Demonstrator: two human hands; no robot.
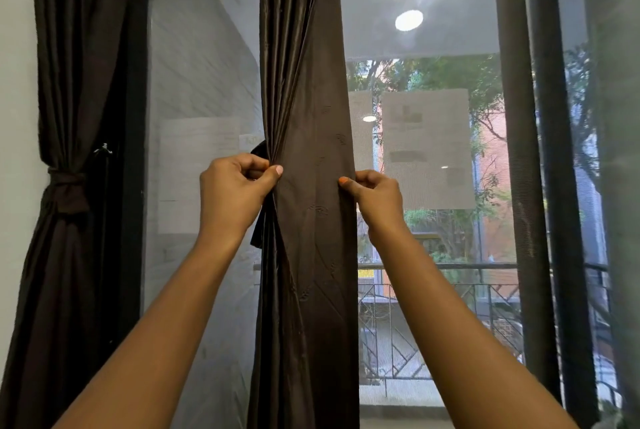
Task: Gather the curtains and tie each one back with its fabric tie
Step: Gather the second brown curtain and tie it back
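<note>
Dead centre, running from 12 o'clock down to 6: middle curtain (pixel 311 99), dark brown and glossy, pulled into folds on its 9 o'clock side, flatter toward 3. Pinched at mid-height by 2 hands. Left hand (pixel 235 189) at the curtain's 9 o'clock edge, fingers curled tight, thumb pressed onto the gathered folds. Right hand (pixel 374 196) at the 3 o'clock edge, level with the other, thumb and curled fingers nipping the hem.

Peeking out behind the left hand, just above its knuckles and again below the wrist: a dark strip, seemingly the fabric tie (pixel 259 151). Cannot tell whether held by those fingers or merely hanging behind. Not wrapped across the front of the curtain.

Over at 9 o'clock: left curtain (pixel 69 65), already cinched by a second tie (pixel 67 186) beside the white wall (pixel 17 82), with a small metal hook (pixel 103 150) at that tie's 1 o'clock. Behind everything, a black window frame (pixel 543 151) with mesh screen, pale sheets of paper (pixel 427 148) on the glass toward 3 o'clock, and a metal railing (pixel 450 290) outside toward 4.
</note>
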